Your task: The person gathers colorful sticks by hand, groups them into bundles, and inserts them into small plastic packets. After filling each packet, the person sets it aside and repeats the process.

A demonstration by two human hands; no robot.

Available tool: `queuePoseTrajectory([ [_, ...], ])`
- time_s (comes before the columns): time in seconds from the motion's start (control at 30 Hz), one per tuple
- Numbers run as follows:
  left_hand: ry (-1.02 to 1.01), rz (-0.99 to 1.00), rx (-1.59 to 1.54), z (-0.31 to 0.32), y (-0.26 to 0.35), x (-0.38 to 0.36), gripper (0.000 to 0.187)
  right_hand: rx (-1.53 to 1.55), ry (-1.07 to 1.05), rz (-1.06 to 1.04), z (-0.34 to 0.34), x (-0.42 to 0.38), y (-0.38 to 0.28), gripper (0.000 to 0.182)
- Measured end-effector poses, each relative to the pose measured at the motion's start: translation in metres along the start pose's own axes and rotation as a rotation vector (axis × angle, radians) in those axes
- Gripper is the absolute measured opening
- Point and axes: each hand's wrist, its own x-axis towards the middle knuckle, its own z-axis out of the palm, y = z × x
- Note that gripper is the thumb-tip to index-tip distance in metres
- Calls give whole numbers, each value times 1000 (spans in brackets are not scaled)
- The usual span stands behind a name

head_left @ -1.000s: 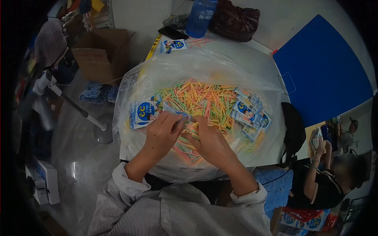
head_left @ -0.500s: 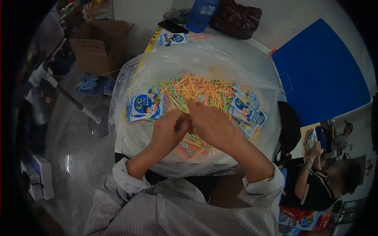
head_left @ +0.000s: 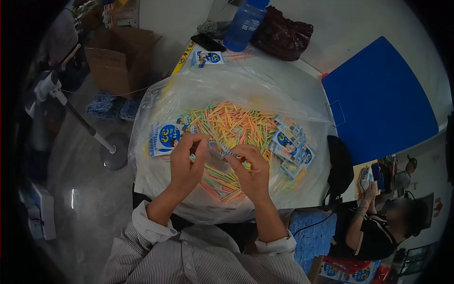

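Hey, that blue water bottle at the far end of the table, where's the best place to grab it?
Probably around the blue water bottle's straight body, coming in from its open left side. It stands upright, and the dark bag crowds its right side, so a side wrap there looks least obstructed.

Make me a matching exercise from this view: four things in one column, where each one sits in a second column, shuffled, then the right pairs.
Things:
1. water bottle
2. cardboard box
3. blue board
4. small packet

Places:
A. on the floor, left of the table
B. pinched between the left hand and the right hand, above the colourful sticks
C. standing at the far edge of the table, beside a dark bag
D. lying on the table's right side

Pairs: 1-C, 2-A, 3-D, 4-B
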Motion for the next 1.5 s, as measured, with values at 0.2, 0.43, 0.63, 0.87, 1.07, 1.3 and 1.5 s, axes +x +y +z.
queuePoseTrajectory([
  [0.2,-21,204,58,2,-11,2,31,407,74,232,-3,-13,3,14],
  [0.43,-571,-235,-209,0,-23,-4,34,601,96,250,-9,-20,7,19],
  [0.63,-570,-203,0,4,-17,-7,19,101,102,-15,-14,8,-9,24],
  [0.87,-480,-214,62,-1,-24,-8,20,307,137,191,-14,8,-3,20],
  [1.07,-457,-104,77,5,-18,-10,19,-178,-88,-182,-17,14,-10,18],
  [1.3,-435,-236,72,-2,-21,-9,21,176,171,120,-10,3,-6,12],
  [1.5,-442,-213,22,-1,-22,-10,23,-109,189,-80,-14,5,-15,13],
])
